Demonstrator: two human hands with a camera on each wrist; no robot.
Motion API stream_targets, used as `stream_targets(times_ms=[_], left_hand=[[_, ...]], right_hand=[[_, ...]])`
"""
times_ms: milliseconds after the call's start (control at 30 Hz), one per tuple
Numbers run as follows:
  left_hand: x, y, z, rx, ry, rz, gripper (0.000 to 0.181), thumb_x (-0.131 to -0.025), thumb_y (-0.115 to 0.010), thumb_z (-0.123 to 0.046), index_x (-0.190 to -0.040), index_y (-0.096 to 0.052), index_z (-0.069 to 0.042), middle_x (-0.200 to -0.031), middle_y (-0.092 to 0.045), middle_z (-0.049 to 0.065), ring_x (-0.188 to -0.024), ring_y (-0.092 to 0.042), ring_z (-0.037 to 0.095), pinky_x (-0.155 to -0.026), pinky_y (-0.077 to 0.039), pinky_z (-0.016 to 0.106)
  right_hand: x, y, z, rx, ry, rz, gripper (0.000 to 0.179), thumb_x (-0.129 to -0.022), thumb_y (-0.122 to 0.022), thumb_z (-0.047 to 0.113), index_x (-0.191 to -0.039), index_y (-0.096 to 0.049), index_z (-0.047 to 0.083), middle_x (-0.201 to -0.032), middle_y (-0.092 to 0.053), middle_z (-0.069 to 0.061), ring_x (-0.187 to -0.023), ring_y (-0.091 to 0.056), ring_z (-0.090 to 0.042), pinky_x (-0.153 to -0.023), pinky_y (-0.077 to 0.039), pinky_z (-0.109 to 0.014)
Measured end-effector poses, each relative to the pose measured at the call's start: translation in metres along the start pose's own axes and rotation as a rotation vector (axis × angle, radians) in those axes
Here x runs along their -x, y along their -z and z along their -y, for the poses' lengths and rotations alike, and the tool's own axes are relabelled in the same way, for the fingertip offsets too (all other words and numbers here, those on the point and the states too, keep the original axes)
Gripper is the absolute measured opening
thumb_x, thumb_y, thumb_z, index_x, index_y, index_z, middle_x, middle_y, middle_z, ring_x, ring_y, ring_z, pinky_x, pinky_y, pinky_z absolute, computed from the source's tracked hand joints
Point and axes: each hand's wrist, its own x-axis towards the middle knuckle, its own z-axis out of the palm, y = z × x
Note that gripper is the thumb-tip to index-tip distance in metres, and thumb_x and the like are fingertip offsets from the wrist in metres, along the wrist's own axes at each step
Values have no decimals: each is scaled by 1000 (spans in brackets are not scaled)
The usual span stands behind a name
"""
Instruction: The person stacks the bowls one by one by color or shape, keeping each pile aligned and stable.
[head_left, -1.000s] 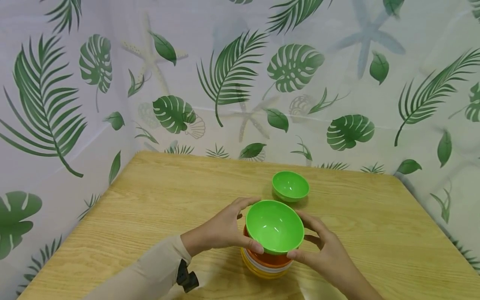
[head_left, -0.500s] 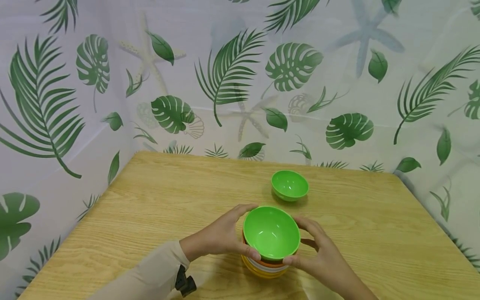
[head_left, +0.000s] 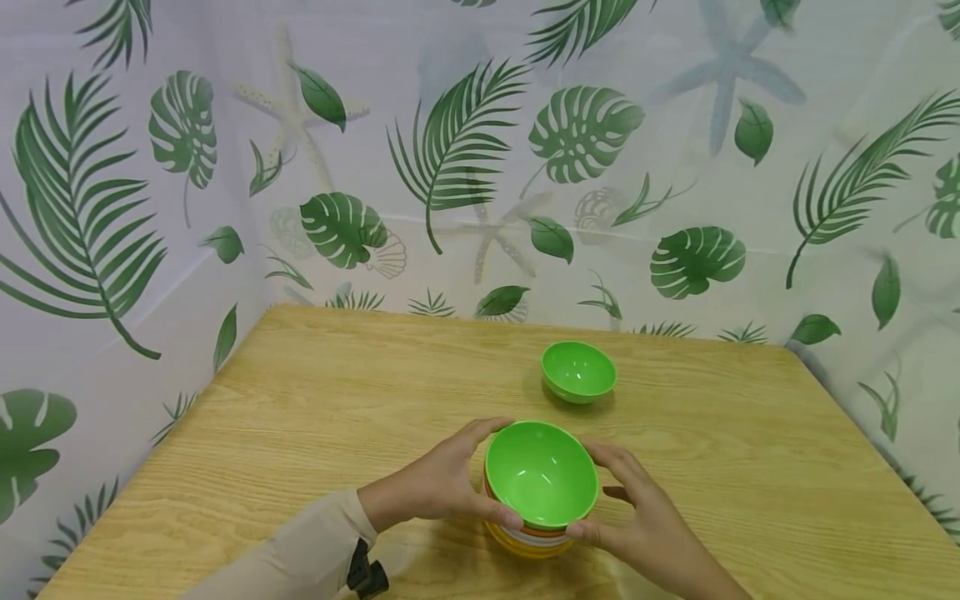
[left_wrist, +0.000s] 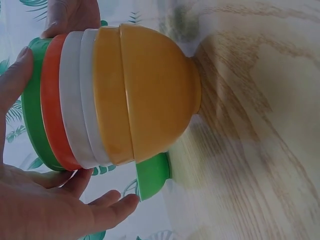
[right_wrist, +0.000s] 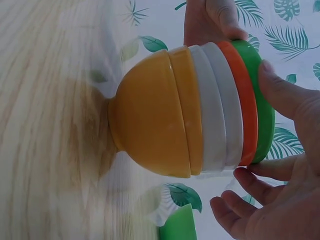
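A green bowl (head_left: 542,475) sits at the top of a nested stack, its rim slightly tilted in the head view. My left hand (head_left: 442,483) grips its left side, thumb at the near rim and fingers round the far side. From the right, my right hand (head_left: 637,512) holds the same bowl in a matching way. Both wrist views show the layers beneath: an orange-red bowl (left_wrist: 57,105), two white bowls (left_wrist: 72,100) and two yellow bowls (right_wrist: 150,110). The lowest yellow bowl stands on the table. The insides of the lower bowls are hidden.
Behind the stack, slightly right, a second green bowl (head_left: 579,372) stands upright on the wooden table (head_left: 360,375). A leaf-patterned white sheet (head_left: 465,167) hangs along the table's back and sides. A dark device (head_left: 366,571) is strapped to the left wrist.
Both hands have lowered the green bowl toward the near side, down into the stack. Less of the orange-red bowl shows beneath it now. The far green bowl stays put.
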Motion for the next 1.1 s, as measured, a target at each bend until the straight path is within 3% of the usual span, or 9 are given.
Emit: stream_targets(times_ms=[133,467,1100], left_hand=[[2,0,-1,13,7,4,101,-70,-86,-35,-150,-28,-15,-151,-32,10,-141,-28,31,-111,-28,54],[2,0,1,27,13,7,101,-70,-86,-37,-150,-27,-19,-153,-31,6,-141,-27,26,-112,-27,53],[2,0,-1,-11,-6,15,101,-72,-85,-33,-151,-26,-12,-149,-38,9,-137,-35,27,-110,-32,51]], right_hand=[[0,1,1,37,11,10,76,-76,-81,31,-141,-44,18,-137,-48,-4,-124,-44,-14,-89,-52,-41],[1,0,2,38,10,0,75,-77,-80,29,-142,-43,22,-136,-50,0,-123,-45,-10,-88,-52,-40],[0,3,5,54,-61,26,71,-76,-80,31,-138,-49,14,-133,-53,-5,-122,-48,-27,-89,-51,-44]])
